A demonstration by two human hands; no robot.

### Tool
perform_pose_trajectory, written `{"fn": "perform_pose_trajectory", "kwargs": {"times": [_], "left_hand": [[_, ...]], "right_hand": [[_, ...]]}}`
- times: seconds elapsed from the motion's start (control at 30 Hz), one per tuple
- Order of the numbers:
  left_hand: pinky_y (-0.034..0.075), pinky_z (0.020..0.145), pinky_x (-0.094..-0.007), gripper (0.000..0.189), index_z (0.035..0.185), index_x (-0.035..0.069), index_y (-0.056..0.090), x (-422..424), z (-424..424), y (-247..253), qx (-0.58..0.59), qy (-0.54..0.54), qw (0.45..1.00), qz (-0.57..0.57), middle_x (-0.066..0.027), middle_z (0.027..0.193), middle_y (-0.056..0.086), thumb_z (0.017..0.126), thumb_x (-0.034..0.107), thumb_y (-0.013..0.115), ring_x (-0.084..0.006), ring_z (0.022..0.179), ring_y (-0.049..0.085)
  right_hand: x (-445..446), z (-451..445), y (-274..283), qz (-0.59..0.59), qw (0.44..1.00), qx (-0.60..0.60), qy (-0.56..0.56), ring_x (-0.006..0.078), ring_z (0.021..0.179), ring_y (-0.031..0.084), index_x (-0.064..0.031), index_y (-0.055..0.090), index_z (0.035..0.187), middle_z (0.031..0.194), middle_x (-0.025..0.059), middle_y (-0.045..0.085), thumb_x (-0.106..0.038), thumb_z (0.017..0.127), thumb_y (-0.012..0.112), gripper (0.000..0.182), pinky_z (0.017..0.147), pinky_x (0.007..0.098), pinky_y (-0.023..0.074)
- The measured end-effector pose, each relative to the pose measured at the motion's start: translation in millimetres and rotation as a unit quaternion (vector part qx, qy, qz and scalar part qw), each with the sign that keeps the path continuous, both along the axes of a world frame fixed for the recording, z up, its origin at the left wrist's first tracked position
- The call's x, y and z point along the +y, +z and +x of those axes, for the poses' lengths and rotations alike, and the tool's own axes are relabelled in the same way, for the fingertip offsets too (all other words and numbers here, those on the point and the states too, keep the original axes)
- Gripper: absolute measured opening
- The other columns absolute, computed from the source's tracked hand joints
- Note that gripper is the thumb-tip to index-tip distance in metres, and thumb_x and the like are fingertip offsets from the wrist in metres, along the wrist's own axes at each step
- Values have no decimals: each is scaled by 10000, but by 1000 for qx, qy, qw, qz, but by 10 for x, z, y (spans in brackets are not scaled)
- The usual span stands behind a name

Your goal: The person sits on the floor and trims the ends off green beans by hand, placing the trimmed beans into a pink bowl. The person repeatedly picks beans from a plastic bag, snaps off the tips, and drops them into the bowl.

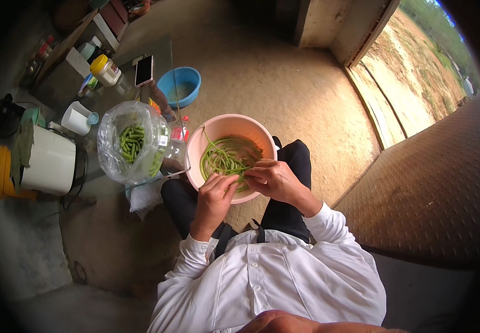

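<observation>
A pink plastic basin (231,118) sits between my knees, with several long green beans (219,156) coiled inside it. Over its near rim, my left hand (216,195) pinches a long bean between thumb and fingers. My right hand (277,179) grips beside it, fingertips close to the left ones and also closed on the bean. The fingers partly hide the held part. To the left, on a glass-topped table (98,183), an open clear plastic bag (106,145) contains short cut bean pieces (131,143).
A clear plastic bottle (177,143) stands between bag and basin. Farther back are a smartphone (144,70), a yellow-lidded jar (105,70) and a white cup (76,118). A blue basin (185,98) rests on the floor. At right is a textured metal sheet (423,187) near the doorway.
</observation>
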State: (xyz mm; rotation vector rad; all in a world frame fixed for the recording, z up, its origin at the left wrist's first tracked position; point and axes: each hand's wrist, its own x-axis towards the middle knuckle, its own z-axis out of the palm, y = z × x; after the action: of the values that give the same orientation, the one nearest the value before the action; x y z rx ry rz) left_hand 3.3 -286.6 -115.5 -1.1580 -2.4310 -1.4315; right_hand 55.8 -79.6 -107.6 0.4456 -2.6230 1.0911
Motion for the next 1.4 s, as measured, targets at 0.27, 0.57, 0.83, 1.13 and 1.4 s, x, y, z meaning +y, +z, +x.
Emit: {"fn": "perform_pose_trajectory", "kwargs": {"times": [0.27,0.57,0.83,1.13,1.4], "left_hand": [[548,688,-377,212,1074,-6,694,98,154,-171,2,133,991,5,-163,909,697,863,-1,710,-305,809,685],[554,798,-425,246,1138,-12,664,153,257,-324,12,159,987,35,-181,992,674,893,1,668,-367,929,668],[558,785,-408,333,1240,-33,638,216,333,-376,21,165,985,50,-189,1038,658,908,-43,622,-356,939,676],[553,784,-395,293,1230,-44,641,238,298,-388,-13,170,980,102,-188,1016,656,940,-16,614,-344,916,679],[512,750,-242,289,1274,-42,621,-32,235,-508,-330,140,898,254,-59,1072,682,1011,76,597,-113,878,644]], "right_hand": [[-407,-15,-331,-59,977,127,-162,266,624,612,10,704,967,723,113,612,-26,820,725,153,558,357,496],[-689,29,-429,-182,950,41,-251,229,582,613,18,708,1008,727,126,625,-70,887,706,149,542,326,474],[-748,10,-542,-291,918,10,-268,30,649,549,47,714,1025,734,18,662,-58,938,667,144,572,217,463],[-765,-69,-592,-428,867,-85,-240,25,638,522,50,721,1028,728,-18,635,-151,998,628,224,557,201,431],[-517,-294,-515,-717,656,-198,-131,65,591,496,-5,647,1129,775,0,591,-259,1041,564,281,533,201,384]]}}
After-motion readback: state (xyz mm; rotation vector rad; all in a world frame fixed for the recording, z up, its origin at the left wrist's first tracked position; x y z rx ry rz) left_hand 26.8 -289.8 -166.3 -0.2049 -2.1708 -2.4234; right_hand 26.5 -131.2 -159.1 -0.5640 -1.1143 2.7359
